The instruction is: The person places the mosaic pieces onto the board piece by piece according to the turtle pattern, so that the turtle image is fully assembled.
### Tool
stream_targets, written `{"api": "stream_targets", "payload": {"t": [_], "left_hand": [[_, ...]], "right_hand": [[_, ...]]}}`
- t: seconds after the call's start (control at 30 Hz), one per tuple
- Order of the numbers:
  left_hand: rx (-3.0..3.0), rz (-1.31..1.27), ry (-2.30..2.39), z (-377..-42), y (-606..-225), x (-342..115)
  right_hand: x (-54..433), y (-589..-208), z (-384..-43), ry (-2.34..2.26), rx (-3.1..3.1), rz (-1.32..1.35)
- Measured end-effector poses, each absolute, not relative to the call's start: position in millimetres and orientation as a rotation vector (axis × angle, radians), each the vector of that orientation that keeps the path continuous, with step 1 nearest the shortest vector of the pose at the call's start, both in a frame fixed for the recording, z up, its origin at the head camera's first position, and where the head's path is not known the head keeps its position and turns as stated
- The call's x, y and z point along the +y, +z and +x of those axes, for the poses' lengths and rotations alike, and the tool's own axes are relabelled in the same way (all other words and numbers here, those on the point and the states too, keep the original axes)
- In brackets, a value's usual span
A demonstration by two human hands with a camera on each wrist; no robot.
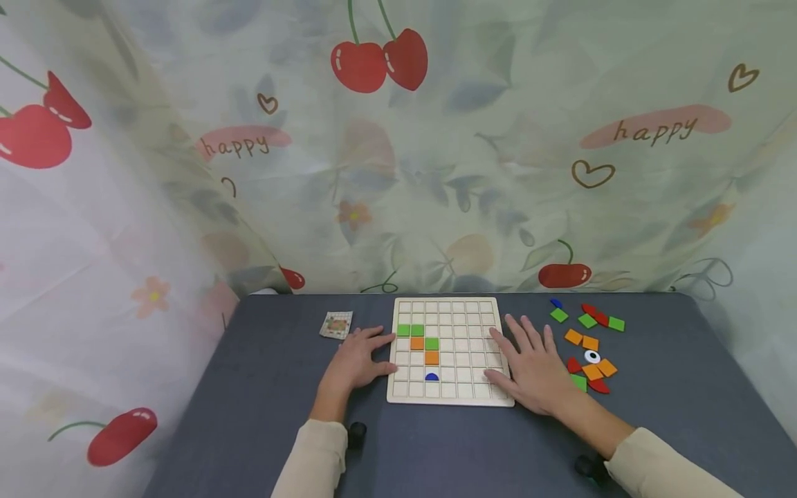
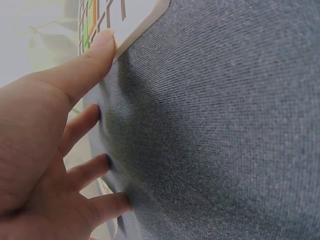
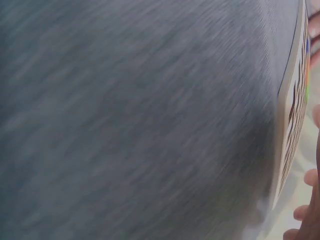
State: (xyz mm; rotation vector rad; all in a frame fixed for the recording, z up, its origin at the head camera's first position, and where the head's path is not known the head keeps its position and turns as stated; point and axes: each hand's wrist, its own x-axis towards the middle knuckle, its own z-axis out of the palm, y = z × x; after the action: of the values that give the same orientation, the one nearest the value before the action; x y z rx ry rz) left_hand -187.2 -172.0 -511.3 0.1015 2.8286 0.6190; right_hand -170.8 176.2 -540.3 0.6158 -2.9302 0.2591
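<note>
A pale wooden grid board [image 1: 463, 351] lies on the dark table. Green square tiles [image 1: 410, 330], orange square tiles [image 1: 432, 357] and a blue half-circle piece [image 1: 432, 377] sit in its left cells. At the board's left edge, my left hand [image 1: 356, 360] rests with fingers spread, thumb and index finger touching the rim. The left wrist view shows that thumb [image 2: 95, 57] on the board's edge, the other fingers on the cloth. My right hand [image 1: 532, 363] has its fingers spread over the right edge, thumb and index fingertips on the grid. Only part of it shows in the right wrist view.
Right of the board, loose pieces lie scattered: green squares [image 1: 559, 315], orange squares [image 1: 607, 367], red pieces [image 1: 599, 386], a blue piece [image 1: 556, 303] and a white ring-shaped piece [image 1: 592, 357]. A small printed card [image 1: 336, 324] lies to the left. A patterned curtain [image 1: 436, 173] hangs behind the table.
</note>
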Motion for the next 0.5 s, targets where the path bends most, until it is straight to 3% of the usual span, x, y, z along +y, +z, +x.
{"api": "stream_targets", "payload": {"t": [0.5], "left_hand": [[2.829, 0.101, 0.619, -187.3, -511.4, -171.8]], "right_hand": [[248.9, -542.5, -171.1, 0.305, -2.915, 0.482]]}}
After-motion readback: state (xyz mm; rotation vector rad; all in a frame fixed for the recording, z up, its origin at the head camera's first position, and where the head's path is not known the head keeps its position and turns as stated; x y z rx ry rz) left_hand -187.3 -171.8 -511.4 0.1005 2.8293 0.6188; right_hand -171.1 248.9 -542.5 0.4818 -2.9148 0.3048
